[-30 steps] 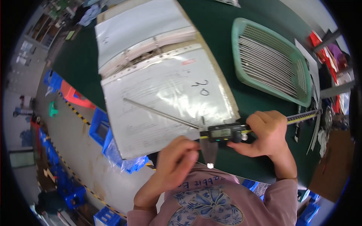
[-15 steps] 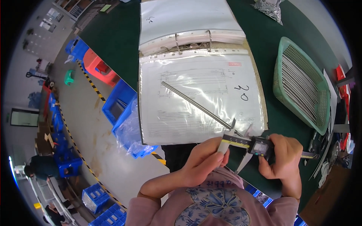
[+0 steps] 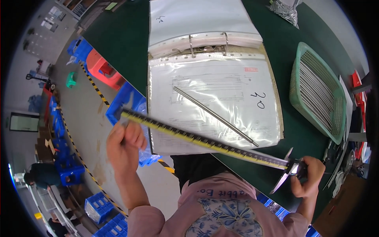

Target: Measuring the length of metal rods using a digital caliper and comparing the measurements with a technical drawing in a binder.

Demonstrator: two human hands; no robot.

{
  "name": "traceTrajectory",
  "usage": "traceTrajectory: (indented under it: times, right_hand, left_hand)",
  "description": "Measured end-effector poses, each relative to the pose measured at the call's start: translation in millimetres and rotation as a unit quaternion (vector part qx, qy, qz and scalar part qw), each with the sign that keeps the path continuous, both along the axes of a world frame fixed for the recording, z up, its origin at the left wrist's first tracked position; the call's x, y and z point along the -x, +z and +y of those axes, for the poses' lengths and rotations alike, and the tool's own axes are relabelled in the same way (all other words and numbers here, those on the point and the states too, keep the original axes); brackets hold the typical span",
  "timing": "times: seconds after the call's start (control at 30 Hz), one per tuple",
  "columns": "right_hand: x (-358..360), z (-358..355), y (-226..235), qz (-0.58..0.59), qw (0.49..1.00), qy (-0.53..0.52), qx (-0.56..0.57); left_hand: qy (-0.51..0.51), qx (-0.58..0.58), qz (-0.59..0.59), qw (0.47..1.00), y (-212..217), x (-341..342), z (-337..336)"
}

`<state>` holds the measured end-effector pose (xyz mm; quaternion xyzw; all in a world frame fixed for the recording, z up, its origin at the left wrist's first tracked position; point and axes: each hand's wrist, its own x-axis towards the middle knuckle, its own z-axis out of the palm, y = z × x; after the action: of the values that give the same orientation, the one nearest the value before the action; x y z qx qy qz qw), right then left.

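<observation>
We are standing before one desk (image 3: 280,55), which is carrying one opened binder (image 3: 225,79) beyond and between our grips, and one basket (image 3: 295,85) beyond the right grip, holding basket rods (image 3: 318,93) too many for counting. Our left grip (image 3: 125,147) and right grip (image 3: 310,177) are holding one caliper (image 3: 197,139) by opposite ends, its jaws already standing far apart. One loose rod (image 3: 216,116) is lying unclamped beyond and between them; what is left, we are not seeing.

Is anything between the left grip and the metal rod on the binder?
Yes. In this view, the extended digital caliper slants between the left grip and the metal rod, which lies on the clear-sleeved page. The caliper's height above the page can't be told.
</observation>
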<state>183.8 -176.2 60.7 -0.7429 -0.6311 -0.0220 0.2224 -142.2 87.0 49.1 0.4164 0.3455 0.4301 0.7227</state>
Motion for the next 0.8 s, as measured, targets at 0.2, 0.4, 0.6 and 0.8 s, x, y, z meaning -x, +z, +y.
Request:
traceTrajectory:
  times: [0.2, 0.4, 0.6, 0.8]
  right_hand:
    - [-1.3, 4.2, -7.2, 0.215, 0.964, -0.139, 0.072]
    - [4.4, 24.0, -18.6, 0.223, 0.959, -0.153, 0.088]
    - [-0.1, 14.2, -24.6, 0.227, 0.958, -0.141, 0.102]
    - [-4.6, 12.6, -22.4, 0.276, 0.950, -0.082, 0.121]
  left_hand:
    - [0.220, -0.602, 0.413, 0.647, -7.2, -53.4, 0.0]
    - [-0.139, -0.683, 0.272, 0.663, -44.7, -117.2, -49.5]
    - [-0.205, -0.671, 0.289, 0.651, -49.3, -137.0, -49.3]
    - [-0.187, -0.692, 0.290, 0.634, -54.0, -136.6, -53.1]
